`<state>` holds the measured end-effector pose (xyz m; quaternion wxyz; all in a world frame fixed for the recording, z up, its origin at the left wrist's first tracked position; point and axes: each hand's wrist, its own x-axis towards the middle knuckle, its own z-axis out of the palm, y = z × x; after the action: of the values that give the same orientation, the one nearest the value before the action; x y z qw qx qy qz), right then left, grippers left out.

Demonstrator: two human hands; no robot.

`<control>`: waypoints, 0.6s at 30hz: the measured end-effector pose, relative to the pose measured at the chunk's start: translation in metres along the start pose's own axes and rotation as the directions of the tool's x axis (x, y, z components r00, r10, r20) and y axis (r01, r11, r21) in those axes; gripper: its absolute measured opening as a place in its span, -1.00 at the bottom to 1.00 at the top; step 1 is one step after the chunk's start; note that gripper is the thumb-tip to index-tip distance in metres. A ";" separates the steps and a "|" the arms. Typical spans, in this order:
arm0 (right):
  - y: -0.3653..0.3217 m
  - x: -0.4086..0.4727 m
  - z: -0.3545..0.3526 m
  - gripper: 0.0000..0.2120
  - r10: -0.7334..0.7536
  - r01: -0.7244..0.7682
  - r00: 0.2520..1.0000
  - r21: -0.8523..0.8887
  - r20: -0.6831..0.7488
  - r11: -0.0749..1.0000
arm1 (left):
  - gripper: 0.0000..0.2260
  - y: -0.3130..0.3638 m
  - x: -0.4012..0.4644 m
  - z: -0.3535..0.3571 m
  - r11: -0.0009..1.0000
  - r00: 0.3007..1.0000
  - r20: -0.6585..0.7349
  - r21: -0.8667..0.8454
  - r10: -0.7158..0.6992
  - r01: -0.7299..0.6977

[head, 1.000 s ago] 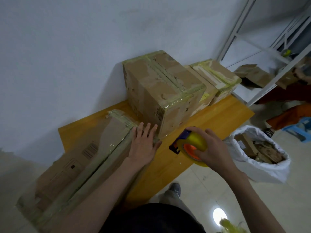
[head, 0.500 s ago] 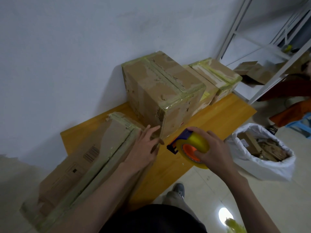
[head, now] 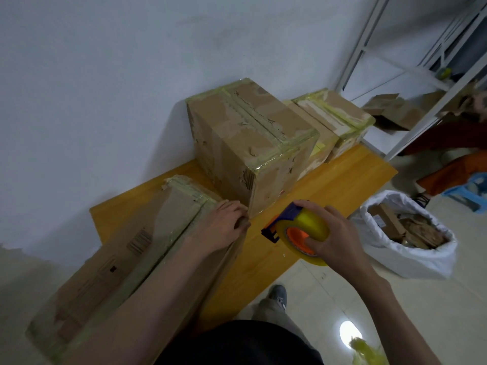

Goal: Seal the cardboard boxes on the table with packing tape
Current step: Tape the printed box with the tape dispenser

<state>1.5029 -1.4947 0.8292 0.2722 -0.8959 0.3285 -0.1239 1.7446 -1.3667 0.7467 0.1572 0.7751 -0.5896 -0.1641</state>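
A long flat cardboard box (head: 126,248) lies along the left of the wooden table (head: 340,180), its centre seam taped. My left hand (head: 224,222) grips its far right corner, fingers curled over the edge. My right hand (head: 334,235) holds a yellow tape roll on a blue dispenser with an orange core (head: 300,230) above the table's front edge. A tall taped box (head: 250,143) stands behind, touching the long box's end. Two smaller taped boxes (head: 340,119) sit to its right against the wall.
A white sack full of cardboard scraps (head: 405,233) sits on the floor right of the table. A white metal shelf frame (head: 411,83) with flattened cardboard stands at the back right. My shoe (head: 276,296) is under the table's front edge. A blue stool (head: 471,191) is far right.
My left hand went from lying flat on the long box to curling over its far right corner. The view shifted slightly; the tape roll stays in my right hand.
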 end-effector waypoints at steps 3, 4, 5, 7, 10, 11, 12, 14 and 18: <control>0.003 -0.002 -0.001 -0.31 0.007 -0.007 1.000 0.008 -0.003 1.000 | -0.62 -0.003 0.003 0.002 0.999 0.999 0.015 -0.010 0.039 -0.038; 0.003 -0.002 -0.001 -0.31 0.008 -0.008 1.000 0.010 -0.006 1.000 | -0.63 -0.003 0.003 0.001 0.998 0.999 0.002 -0.051 0.047 -0.047; 0.004 -0.003 -0.002 -0.30 0.012 -0.012 1.000 0.014 -0.009 1.000 | -0.64 -0.005 0.003 0.000 0.994 0.999 -0.027 -0.104 0.043 -0.046; 0.003 -0.003 -0.003 -0.30 0.022 -0.022 1.000 0.022 -0.014 1.000 | -0.68 -0.011 -0.002 -0.003 0.987 0.990 -0.137 -0.153 0.031 -0.052; 0.002 -0.003 -0.003 -0.31 0.029 -0.028 0.999 0.031 -0.034 0.999 | -0.76 -0.025 -0.010 -0.006 0.999 0.975 -0.218 -0.026 0.037 -0.044; 0.001 -0.003 -0.003 -0.30 0.030 -0.029 0.999 0.036 -0.040 0.999 | -0.73 -0.027 -0.011 -0.007 0.999 0.980 -0.199 0.000 0.032 -0.033; -0.001 -0.003 -0.003 -0.31 0.029 -0.027 0.998 0.043 -0.049 0.999 | -0.69 -0.026 -0.013 -0.008 1.000 0.985 -0.173 0.002 0.024 -0.024; -0.008 -0.002 -0.003 -0.34 0.021 -0.016 0.997 0.065 -0.075 0.998 | -0.63 -0.023 -0.011 -0.010 1.000 0.992 -0.127 -0.013 0.009 -0.011; -0.022 -0.003 -0.004 -0.43 0.029 -0.012 0.994 0.153 -0.107 0.988 | -0.69 -0.022 -0.002 -0.014 1.000 0.998 -0.061 0.001 0.006 -0.006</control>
<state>1.5103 -1.4807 0.8447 0.3229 -0.8609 0.3416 -0.1945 1.7695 -1.3584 0.7500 0.1753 0.7781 -0.5867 -0.1396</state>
